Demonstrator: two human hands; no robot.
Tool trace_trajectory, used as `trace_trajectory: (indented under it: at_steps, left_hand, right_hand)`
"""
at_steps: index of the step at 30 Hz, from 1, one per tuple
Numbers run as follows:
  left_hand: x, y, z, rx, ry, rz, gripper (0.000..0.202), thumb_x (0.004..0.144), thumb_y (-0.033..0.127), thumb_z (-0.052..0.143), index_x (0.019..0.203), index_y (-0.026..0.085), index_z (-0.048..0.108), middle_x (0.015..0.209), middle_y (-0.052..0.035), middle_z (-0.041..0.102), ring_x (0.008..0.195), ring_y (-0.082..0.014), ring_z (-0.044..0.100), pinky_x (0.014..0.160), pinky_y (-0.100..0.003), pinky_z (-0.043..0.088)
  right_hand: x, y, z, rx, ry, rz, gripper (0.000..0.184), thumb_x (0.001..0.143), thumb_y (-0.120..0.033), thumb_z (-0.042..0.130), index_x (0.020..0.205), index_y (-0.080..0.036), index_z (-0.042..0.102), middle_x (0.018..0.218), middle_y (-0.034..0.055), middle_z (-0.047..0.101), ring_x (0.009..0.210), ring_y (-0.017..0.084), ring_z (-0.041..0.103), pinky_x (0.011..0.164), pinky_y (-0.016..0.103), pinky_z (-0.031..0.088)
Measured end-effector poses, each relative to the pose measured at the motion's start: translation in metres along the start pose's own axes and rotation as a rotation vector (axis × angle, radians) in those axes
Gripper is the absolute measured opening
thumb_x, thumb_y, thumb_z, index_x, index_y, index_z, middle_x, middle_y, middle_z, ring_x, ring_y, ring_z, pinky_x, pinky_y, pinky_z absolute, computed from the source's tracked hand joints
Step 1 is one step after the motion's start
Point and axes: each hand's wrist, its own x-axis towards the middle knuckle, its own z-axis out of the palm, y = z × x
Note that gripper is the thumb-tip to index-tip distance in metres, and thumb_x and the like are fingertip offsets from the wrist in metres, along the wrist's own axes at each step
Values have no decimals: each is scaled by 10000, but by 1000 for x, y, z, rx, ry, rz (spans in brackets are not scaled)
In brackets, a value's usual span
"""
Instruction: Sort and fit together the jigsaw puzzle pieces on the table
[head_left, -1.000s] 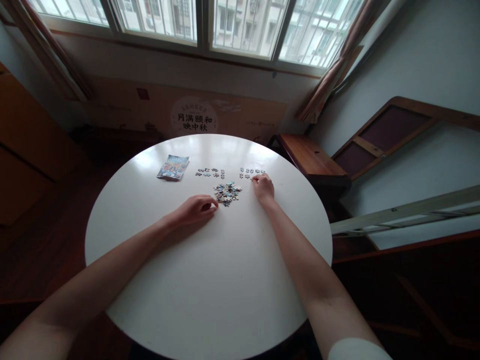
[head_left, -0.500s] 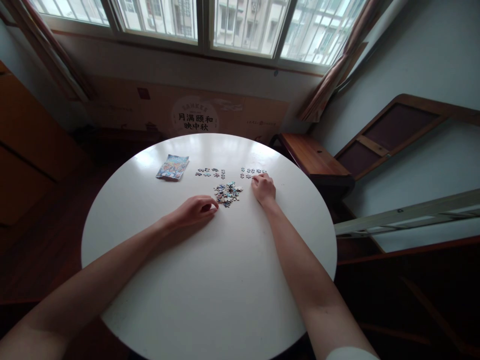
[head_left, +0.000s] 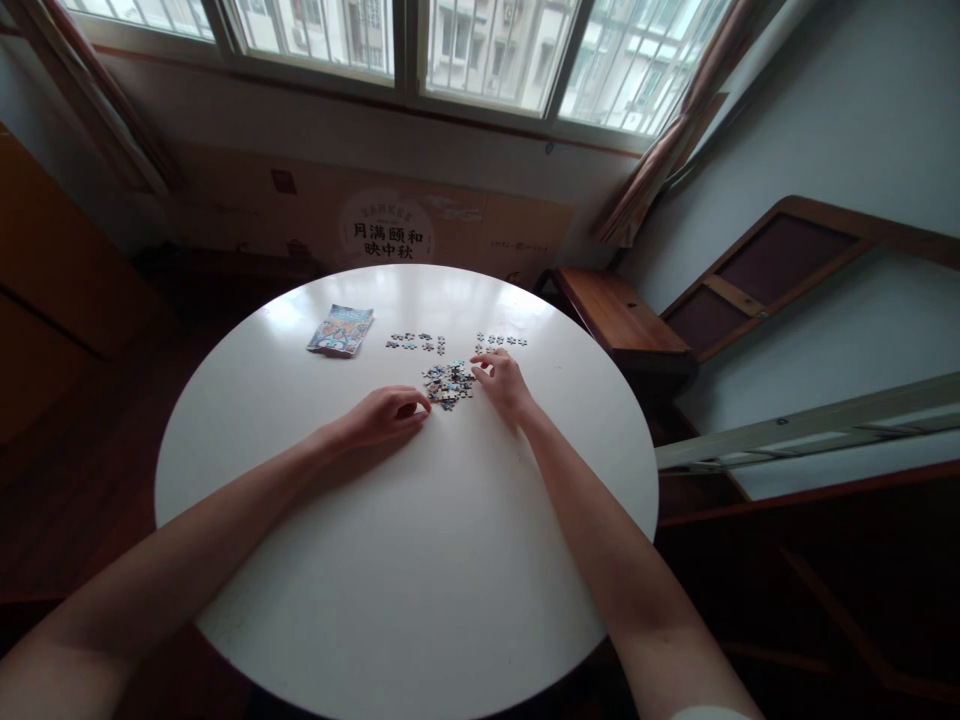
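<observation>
Loosely heaped, puzzle pieces [head_left: 448, 385], multicoloured (some pale)

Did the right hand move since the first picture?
Yes. Judged against the puzzle pile, the right hand has moved left, from the right group of laid-out pieces toward the pile's right edge.

“月满颐和 映中秋” on the printed panel [head_left: 450, 228]

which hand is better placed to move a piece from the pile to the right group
Probably the right hand: it is open beside the pile, close to the right group. The left hand is farther off, across the pile.
</observation>
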Motion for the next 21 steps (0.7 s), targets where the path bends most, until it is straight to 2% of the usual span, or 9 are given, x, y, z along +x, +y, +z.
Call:
trace_trajectory:
  at_steps: [5, 14, 18, 21]
  left_hand:
    - [0, 1, 0, 3, -6, -1, 232, 927, 285, 522, 958, 143, 702, 692, 12, 529, 599, -87, 444, 606, -196, 353]
    - [1, 0, 1, 29, -6, 18, 239, 933, 295, 521, 986, 151, 704, 688, 10, 523, 614, -96, 459, 630, -199, 372]
    - [1, 2, 1, 27, -7, 20, 242, 932, 295, 520, 985, 148, 706, 684, 10, 517, 621, -97, 459, 636, -199, 375]
    - [1, 1, 1, -10, -10, -9, 244, 928, 311, 533, 981, 145, 703, 673, 18, 516, 603, -88, 442, 616, -194, 364]
  right_hand:
    - [-10, 1, 11, -12, 35, -20, 221, 876, -279, 632, 1022, -181, 765, 985, 52, 626, 697, 106, 591, 796, 268, 506]
    - [-15, 2, 11, -24, 17, -64, 185, 879, -277, 623, 974, -198, 761, 998, 54, 619, 719, 112, 597, 785, 271, 499]
    - [-13, 8, 12, 88, 55, -59, 171, 847, -282, 654, 945, -176, 744, 999, 55, 623, 663, 95, 562, 759, 280, 504]
    - [-12, 1, 8, 286, 100, -39, 187, 815, -297, 667, 919, -156, 731, 972, 66, 653, 669, 101, 574, 734, 282, 515]
